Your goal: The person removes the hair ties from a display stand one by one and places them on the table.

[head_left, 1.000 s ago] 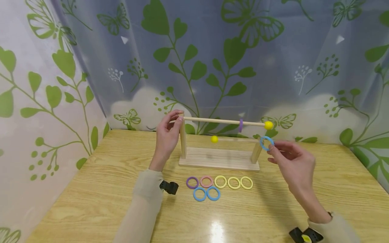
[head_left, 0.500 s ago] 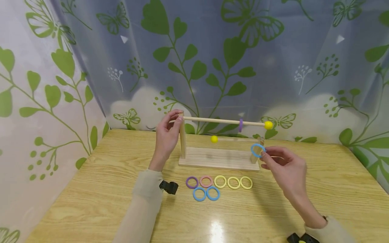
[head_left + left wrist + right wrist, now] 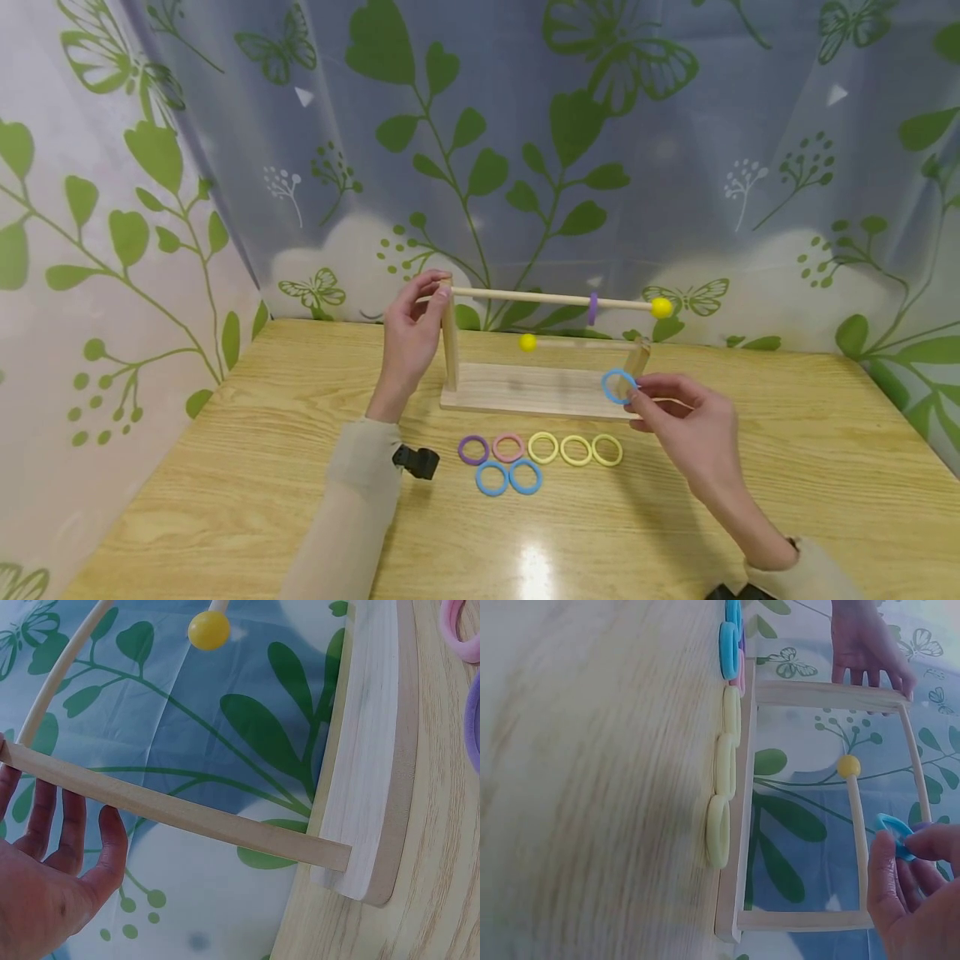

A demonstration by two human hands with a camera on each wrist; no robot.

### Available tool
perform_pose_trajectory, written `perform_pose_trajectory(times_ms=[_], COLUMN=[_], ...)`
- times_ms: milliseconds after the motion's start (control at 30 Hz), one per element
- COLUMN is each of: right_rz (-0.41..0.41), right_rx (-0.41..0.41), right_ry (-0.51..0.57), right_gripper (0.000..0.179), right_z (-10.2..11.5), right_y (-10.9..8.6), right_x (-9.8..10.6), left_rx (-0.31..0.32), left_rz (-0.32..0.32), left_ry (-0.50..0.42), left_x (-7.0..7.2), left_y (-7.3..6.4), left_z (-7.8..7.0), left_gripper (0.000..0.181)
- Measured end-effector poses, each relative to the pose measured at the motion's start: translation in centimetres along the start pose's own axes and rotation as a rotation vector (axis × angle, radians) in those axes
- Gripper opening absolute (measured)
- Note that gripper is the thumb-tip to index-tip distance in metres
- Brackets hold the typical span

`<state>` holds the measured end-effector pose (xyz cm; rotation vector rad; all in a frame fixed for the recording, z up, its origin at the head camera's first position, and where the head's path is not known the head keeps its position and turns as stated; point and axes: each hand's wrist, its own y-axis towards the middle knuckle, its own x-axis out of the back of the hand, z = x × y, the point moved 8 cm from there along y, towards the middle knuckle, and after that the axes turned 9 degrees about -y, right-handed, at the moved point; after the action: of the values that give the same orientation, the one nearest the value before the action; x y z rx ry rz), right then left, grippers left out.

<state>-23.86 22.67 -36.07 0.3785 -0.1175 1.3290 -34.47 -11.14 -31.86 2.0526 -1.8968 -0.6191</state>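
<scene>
At the left end of a wooden stand (image 3: pixel 525 390), my left hand (image 3: pixel 414 329) grips the top of the tall post (image 3: pixel 450 354). My right hand (image 3: pixel 692 429) pinches a blue ring (image 3: pixel 603 386) between thumb and fingers, in front of the short right post (image 3: pixel 637 363). A purple ring (image 3: pixel 593 309) hangs on the upper rod (image 3: pixel 525 296), which ends in a yellow ball (image 3: pixel 662 308). The lower rod (image 3: pixel 581 344) points left and ends in another yellow ball (image 3: pixel 528 342). In the right wrist view the held blue ring (image 3: pixel 883 820) is off both rods.
Several loose rings lie on the table (image 3: pixel 225 467) before the stand: a purple ring (image 3: pixel 461 450), a pink ring (image 3: pixel 496 447), several yellow rings (image 3: pixel 530 447) and two blue rings (image 3: pixel 478 478). Behind the table hangs a leaf-patterned curtain (image 3: pixel 480 233).
My right hand has moved down and to the left with the blue ring, from beside the top of the short post to in front of it. My left hand stays on the tall post.
</scene>
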Motion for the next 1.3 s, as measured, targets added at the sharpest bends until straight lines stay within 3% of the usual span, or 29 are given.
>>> perform_pose_trajectory(times_ms=[400, 833, 1300], right_rz=[0.092, 0.202, 0.275], right_rx=[-0.043, -0.145, -0.176], right_ry=[-0.069, -0.039, -0.038], right_gripper=[0.030, 0.033, 0.031], right_z=[-0.7, -1.6, -2.5], right_y=[-0.3, -0.7, -1.4], right_x=[-1.4, -3.0, -4.2], left_rx=[-0.001, 0.000, -0.014], left_rz=[0.006, 0.008, 0.008], left_ry=[-0.013, -0.009, -0.004], left_x=[-0.1, -0.1, 0.0], left_y=[0.1, 0.2, 0.0], left_z=[0.0, 0.1, 0.0], left_gripper=[0.026, 0.026, 0.026])
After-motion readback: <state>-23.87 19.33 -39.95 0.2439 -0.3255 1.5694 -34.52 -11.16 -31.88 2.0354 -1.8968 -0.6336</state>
